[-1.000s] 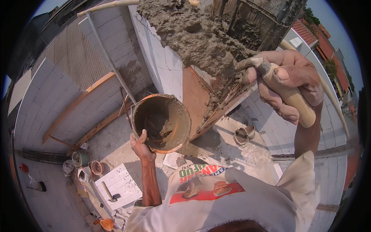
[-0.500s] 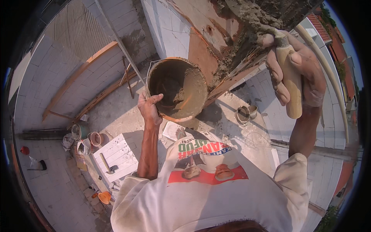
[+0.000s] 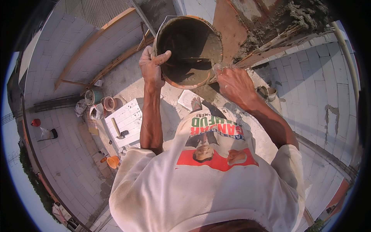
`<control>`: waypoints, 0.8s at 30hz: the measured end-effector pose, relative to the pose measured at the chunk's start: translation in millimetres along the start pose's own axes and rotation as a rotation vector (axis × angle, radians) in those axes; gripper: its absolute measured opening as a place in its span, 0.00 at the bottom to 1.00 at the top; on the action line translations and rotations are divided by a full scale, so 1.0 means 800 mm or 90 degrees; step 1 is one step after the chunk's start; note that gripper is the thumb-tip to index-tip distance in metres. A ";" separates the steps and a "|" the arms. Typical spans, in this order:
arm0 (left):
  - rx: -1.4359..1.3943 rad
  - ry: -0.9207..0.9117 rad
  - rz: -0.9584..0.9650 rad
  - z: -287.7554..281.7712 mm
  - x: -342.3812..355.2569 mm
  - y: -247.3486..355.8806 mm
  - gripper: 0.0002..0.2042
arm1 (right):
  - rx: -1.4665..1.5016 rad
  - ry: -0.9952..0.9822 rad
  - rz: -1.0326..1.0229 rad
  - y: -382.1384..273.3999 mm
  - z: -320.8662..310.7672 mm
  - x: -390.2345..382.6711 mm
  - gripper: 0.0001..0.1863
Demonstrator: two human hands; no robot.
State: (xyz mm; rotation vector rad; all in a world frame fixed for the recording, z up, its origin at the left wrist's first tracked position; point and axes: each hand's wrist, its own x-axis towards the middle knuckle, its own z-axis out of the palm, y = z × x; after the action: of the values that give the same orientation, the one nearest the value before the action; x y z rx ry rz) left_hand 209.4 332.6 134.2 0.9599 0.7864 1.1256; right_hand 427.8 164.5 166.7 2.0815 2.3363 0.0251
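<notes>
My left hand (image 3: 152, 69) grips the left rim of a mortar-smeared bucket (image 3: 211, 40), thumb over the edge and fingers outside. The bucket is held up tilted, its mouth facing me, with grey wet mortar (image 3: 193, 78) low inside. At its right rim my right hand (image 3: 235, 84) is closed around the handle of a trowel (image 3: 192, 60), whose blade reaches into the bucket. The handle is mostly hidden by my fingers.
Beyond the bucket, at upper right, stands a wooden board (image 3: 232, 29) with thick wet mortar (image 3: 297, 17) beside it. Below left, a hammer (image 3: 117, 128) lies on a white block (image 3: 129, 118) near several small buckets (image 3: 109, 103). A pole (image 3: 346, 58) rises at right.
My right hand has come down and left from the mortared surface, bringing the trowel into the bucket. The bucket, still in my left hand, appears higher in view; the view has also shifted.
</notes>
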 end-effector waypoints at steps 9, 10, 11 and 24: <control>0.100 -0.132 0.022 -0.014 0.014 0.013 0.13 | -0.175 0.071 -0.115 -0.050 -0.053 0.062 0.03; 0.110 -0.104 0.032 -0.015 0.012 0.016 0.14 | -0.171 0.045 -0.177 -0.052 -0.042 0.057 0.03; 0.119 -0.076 0.042 -0.015 0.010 0.021 0.14 | -0.115 0.042 -0.127 -0.043 -0.026 0.054 0.06; 0.143 -0.072 0.064 -0.022 0.002 0.029 0.14 | -0.065 0.082 -0.045 0.001 0.017 0.057 0.09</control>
State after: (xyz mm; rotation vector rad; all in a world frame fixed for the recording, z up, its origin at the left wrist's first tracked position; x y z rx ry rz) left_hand 185.4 341.0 148.6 1.2522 0.7902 1.0748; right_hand 424.1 209.9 153.0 2.0050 2.4226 0.2787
